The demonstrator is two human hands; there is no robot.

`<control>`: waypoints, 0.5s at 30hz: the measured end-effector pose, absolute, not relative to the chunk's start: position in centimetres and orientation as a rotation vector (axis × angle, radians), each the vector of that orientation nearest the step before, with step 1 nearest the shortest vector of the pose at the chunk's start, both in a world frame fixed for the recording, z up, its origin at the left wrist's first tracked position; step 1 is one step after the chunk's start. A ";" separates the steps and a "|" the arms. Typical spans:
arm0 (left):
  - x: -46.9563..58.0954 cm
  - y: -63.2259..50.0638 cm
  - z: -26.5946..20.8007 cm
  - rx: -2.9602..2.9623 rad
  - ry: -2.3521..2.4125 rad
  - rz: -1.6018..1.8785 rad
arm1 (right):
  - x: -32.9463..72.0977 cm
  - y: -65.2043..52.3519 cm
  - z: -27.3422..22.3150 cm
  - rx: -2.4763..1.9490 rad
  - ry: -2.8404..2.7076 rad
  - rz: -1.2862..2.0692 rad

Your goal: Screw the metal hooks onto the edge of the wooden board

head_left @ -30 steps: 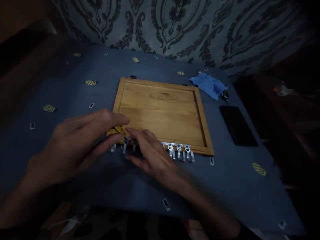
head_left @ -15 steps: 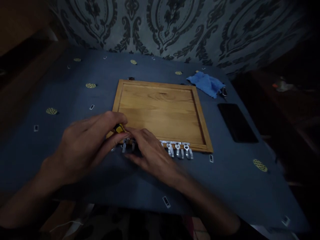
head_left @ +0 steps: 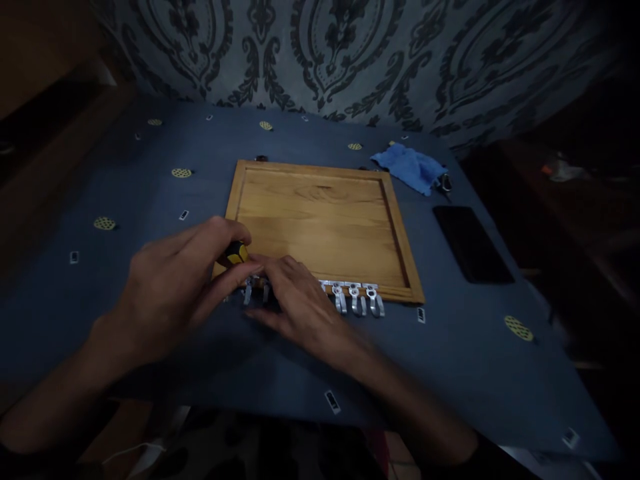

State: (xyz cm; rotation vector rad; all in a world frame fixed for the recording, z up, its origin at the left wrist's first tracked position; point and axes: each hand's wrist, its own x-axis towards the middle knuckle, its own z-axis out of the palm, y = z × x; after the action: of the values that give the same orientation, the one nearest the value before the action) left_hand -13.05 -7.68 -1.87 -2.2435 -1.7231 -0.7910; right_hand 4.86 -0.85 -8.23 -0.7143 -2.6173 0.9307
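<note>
A framed wooden board point(head_left: 315, 213) lies flat on the table. Along its near edge runs a metal hook rail point(head_left: 354, 291) with several silver hooks hanging over the side. My left hand point(head_left: 175, 283) is closed around the yellow-and-black handle of a screwdriver point(head_left: 237, 252) at the rail's left part; its tip is hidden by my fingers. My right hand point(head_left: 307, 303) covers the middle of the rail, fingers on top and thumb below the edge, gripping it. Its fingertips meet my left fingers beside the screwdriver.
The table point(head_left: 135, 200) has a blue cover printed with yellow ovals. Right of the board lies a black phone point(head_left: 473, 243). A blue cloth point(head_left: 413, 168) sits behind it near a small dark object point(head_left: 445, 182). A patterned wall covering point(head_left: 320, 53) rises at the table's back edge.
The screwdriver handle has turned a little within my left fingers. Both hands keep their places at the rail, and the view has shifted slightly.
</note>
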 end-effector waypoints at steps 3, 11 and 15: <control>-13.1 -7.7 -1.8 -2.225 -1.727 -0.785 | 4.5 -1.0 -8.2 -0.719 -2.673 0.842; -13.3 -7.9 -1.9 -2.263 -1.734 -0.824 | 4.3 -1.2 -8.3 -0.776 -2.709 0.710; -13.4 -8.0 -1.9 -2.263 -1.736 -0.832 | 4.1 -1.3 -8.5 -0.810 -2.715 0.664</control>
State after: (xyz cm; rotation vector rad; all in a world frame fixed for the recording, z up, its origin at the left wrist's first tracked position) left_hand -13.38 -7.96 -1.93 -2.2634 -1.7358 -0.8315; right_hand 4.14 -1.34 -8.52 -0.8098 -2.7154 0.6638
